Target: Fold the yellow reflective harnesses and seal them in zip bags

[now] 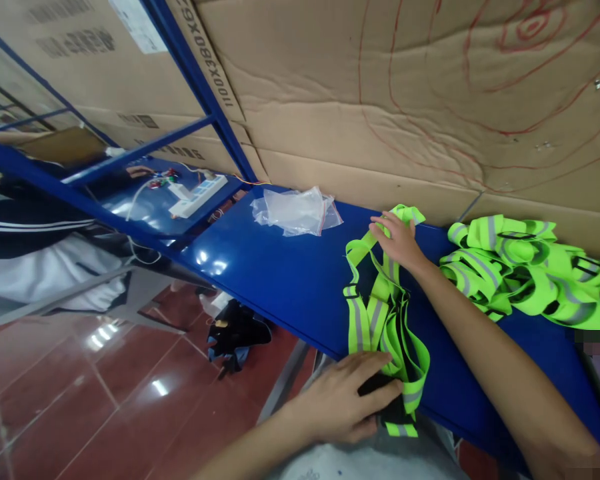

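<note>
A neon-yellow reflective strap vest (365, 320) with grey stripes and black buckles lies lengthwise over the blue table, its near end at the front edge. My left hand (347, 397) grips that near end, where a black part shows between thumb and fingers. Toward the back of the table, my right hand (397, 237) rests on the far end of the straps with fingers stretched out and apart. Its palm side is hidden. To the right of my right forearm lies a pile of similar reflective straps (525, 273), loosely heaped.
Clear zip bags (300, 210) lie on the blue table (275, 273) at the back left. Tall cardboard (305, 80) walls the rear. Beyond a blue frame sits a white power strip (197, 197). A person's sleeve (25, 213) shows at far left. Dark cloth (237, 333) is below.
</note>
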`<state>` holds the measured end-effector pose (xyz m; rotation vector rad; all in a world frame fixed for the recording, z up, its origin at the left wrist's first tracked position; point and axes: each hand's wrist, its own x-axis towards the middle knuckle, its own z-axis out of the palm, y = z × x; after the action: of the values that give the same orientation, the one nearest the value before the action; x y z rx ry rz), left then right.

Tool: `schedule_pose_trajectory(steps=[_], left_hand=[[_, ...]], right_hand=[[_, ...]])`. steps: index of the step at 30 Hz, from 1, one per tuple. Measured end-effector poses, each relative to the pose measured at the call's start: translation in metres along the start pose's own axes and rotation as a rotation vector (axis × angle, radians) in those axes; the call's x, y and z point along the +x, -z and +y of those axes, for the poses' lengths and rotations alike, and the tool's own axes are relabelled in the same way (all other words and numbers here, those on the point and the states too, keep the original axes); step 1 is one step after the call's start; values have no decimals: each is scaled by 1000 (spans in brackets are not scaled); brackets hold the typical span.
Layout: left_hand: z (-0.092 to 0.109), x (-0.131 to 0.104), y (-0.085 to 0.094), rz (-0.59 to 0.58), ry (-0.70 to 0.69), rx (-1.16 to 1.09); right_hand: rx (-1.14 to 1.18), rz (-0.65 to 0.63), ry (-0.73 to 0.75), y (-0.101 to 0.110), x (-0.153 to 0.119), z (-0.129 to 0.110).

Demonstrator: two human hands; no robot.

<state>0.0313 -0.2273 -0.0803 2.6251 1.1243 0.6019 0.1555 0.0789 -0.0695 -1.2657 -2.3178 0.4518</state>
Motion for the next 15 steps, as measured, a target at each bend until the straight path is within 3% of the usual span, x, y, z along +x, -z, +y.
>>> schedule_pose_trajectory(steps=[6,10,15], left_hand=[[10,5,-4,-82,-11,55],[15,8,-6,-67,-58,101],[14,11,-8,-63,-40,27]], right_hand=[[-211,-35,42,-22,4,2],[-236,-9,47,-27,14,1],[-281,140,84,-18,18,-13]])
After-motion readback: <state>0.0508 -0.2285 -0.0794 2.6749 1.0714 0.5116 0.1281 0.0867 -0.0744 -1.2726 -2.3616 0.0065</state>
